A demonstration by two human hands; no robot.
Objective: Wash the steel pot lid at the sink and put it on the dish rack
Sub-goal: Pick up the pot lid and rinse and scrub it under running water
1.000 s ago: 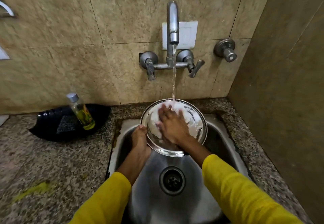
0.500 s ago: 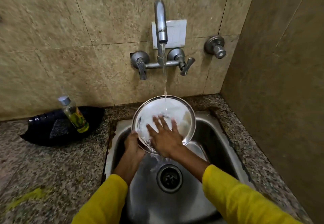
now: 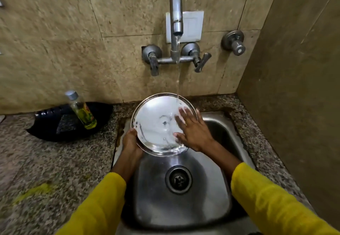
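your left hand (image 3: 131, 141) grips the steel pot lid (image 3: 156, 122) by its near-left rim, tilted over the sink (image 3: 184, 207); your right hand (image 3: 193, 131) lies flat, fingers spread, on its right side under the tap's stream (image 3: 177, 80).

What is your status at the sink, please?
Left hand grips lid rim; right hand flat on its face. Lid tilted over sink, tap water hitting its top edge. Nothing in the way; no rack in view.

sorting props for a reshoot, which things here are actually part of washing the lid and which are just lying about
In use: steel pot lid, left hand, right hand, running tap, sink.
Lying about: bottle, black tray, scrub pad, wall valve.
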